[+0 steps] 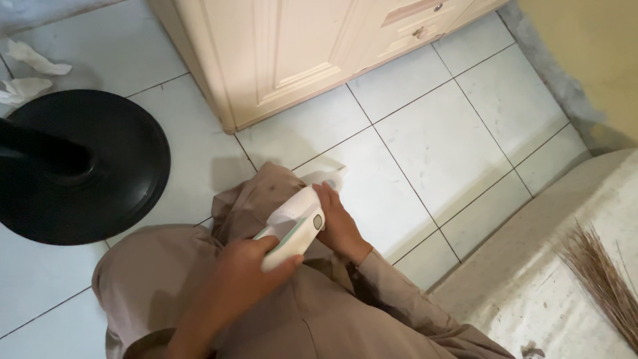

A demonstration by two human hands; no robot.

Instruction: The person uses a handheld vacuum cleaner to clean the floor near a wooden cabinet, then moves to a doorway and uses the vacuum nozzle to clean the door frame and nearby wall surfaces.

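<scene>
White plastic handheld device with pale green trim (292, 229) sits over the lap, left hand (249, 266) gripping its rear, right hand (340, 223) pinching the front end. Loose hold could drop it onto tile floor (432, 133). Black round fan base (86, 166) crowds left; cabinet (279, 60) ahead; right side open.

White tiled floor (438, 146), cream cabinet (279, 53), black round base (86, 166).

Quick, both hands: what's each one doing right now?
Left hand: closed around the white device.
Right hand: on the device's far end, with tissue; grip unclear.
</scene>
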